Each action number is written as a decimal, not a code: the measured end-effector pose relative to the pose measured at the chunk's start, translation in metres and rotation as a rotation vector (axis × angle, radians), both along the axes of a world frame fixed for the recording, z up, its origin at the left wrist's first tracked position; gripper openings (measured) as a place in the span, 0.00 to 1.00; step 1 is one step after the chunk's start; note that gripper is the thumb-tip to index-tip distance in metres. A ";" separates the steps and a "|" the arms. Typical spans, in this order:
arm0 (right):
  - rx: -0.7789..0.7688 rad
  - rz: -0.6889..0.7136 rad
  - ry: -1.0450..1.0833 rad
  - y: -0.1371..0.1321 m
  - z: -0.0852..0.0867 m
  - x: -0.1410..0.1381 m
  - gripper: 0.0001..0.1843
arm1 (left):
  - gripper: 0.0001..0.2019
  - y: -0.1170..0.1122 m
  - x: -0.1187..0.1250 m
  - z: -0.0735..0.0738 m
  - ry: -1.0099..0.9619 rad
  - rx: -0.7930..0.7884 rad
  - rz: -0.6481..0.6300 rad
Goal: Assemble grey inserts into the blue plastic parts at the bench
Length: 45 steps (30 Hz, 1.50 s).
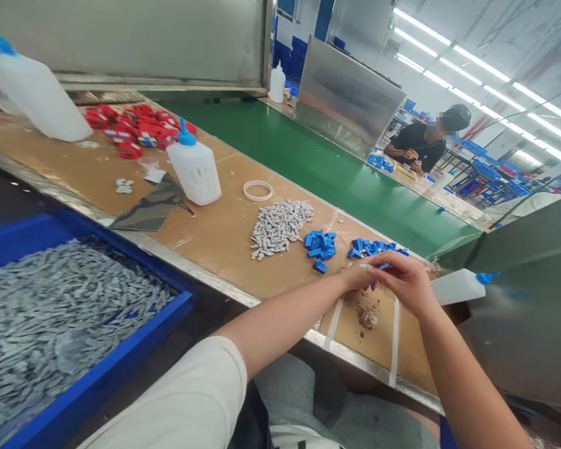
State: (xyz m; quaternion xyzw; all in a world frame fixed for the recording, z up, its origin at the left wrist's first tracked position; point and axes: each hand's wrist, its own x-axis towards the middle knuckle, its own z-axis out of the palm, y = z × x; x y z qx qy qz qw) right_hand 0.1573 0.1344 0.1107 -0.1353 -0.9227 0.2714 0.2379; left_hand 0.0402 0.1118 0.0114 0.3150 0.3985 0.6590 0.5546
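My left hand [356,276] and my right hand [407,279] meet over the right end of the bench, fingers closed together. Whatever they pinch is mostly hidden; a bit of blue shows beneath the fingers. Just behind the hands lie loose blue plastic parts [371,247], and a second cluster of blue parts [321,244] sits left of them. Further left spreads a heap of small grey parts [280,227]. Below my hands, a small brown-smeared lump [368,318] rests on the board between two strips of white tape [395,343].
A white squeeze bottle [458,287] leans at right; others [196,171] [42,93] stand left, near red parts [143,128]. A tape ring [258,191] lies mid-bench. A blue bin [168,312] holds grey parts. Beyond the green belt [280,146] sits a person [421,146].
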 end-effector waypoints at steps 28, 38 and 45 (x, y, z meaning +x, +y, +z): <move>-0.132 -0.473 0.411 0.006 -0.069 0.090 0.03 | 0.29 0.004 -0.001 -0.008 0.250 -0.116 -0.277; -0.087 -0.464 0.317 0.014 -0.080 0.082 0.07 | 0.26 0.000 0.001 -0.006 0.323 -0.204 -0.283; -0.037 -0.374 0.099 0.028 -0.087 0.083 0.12 | 0.26 -0.003 0.006 -0.003 0.380 -0.174 -0.260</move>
